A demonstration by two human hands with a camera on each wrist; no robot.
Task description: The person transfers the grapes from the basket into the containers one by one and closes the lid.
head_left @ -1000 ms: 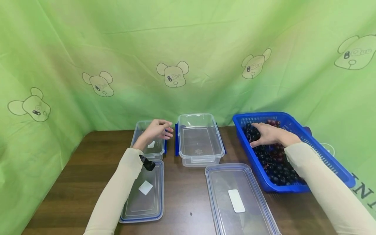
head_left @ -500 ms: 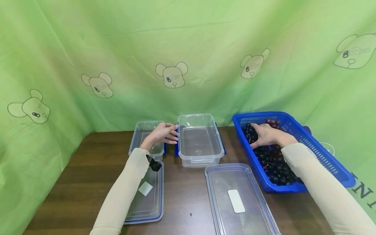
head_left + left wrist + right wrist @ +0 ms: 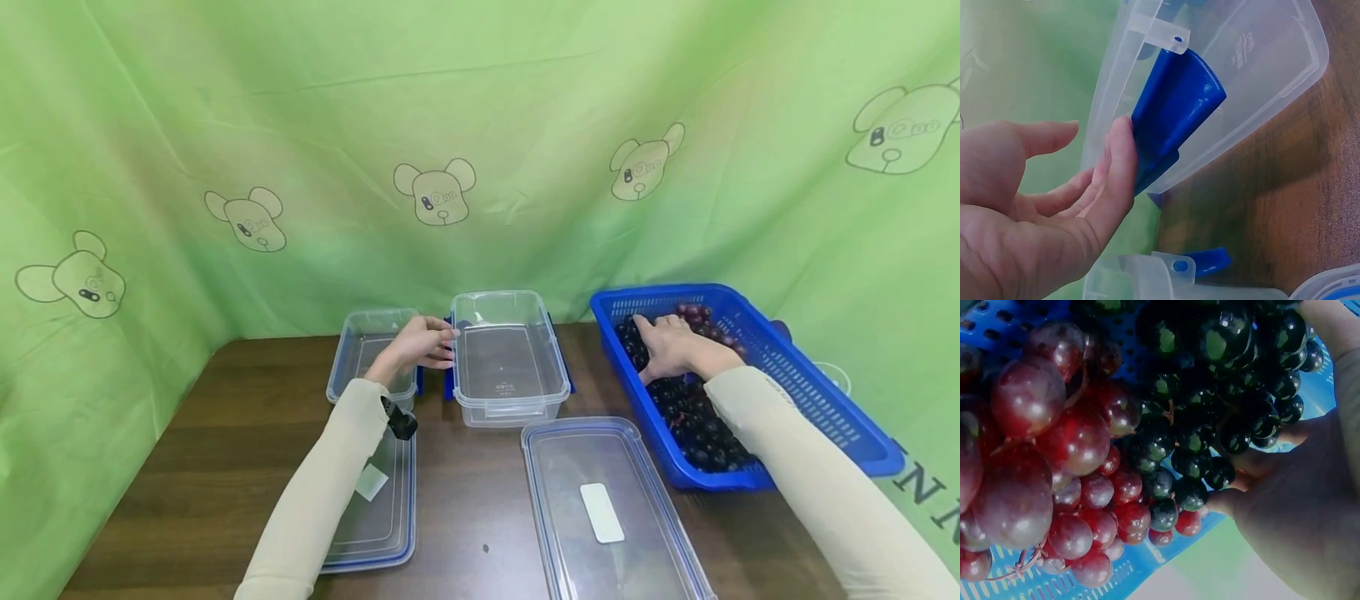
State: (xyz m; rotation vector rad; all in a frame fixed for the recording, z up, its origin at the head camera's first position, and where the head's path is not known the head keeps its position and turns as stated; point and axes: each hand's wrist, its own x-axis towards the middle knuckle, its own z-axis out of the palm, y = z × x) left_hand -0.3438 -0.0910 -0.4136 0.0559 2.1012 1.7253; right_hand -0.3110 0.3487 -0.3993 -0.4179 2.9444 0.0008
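Observation:
My left hand [image 3: 420, 343] reaches over the smaller clear container [image 3: 347, 354] to the left side of the larger clear container [image 3: 513, 412]. In the left wrist view, its fingers rest against the blue latch [image 3: 1175, 106], with the thumb held apart. Inside the blue basket [image 3: 637, 417], my right hand [image 3: 670, 346] grips a bunch of black grapes [image 3: 1191, 434]; the right wrist view has its fingers partly hidden beneath the bunch. Red grapes [image 3: 1075, 440] lie beside the black ones.
Two clear lids with blue seals lie on the brown table [image 3: 187, 450]: the smaller lid [image 3: 382, 525] under my left forearm, the larger lid [image 3: 570, 467] in front of the big container. A green curtain [image 3: 337, 108] hangs close behind.
My left hand has moved right from above the smaller container to the larger container's side latch. My right hand has shifted slightly left in the basket, and more red grapes show behind it.

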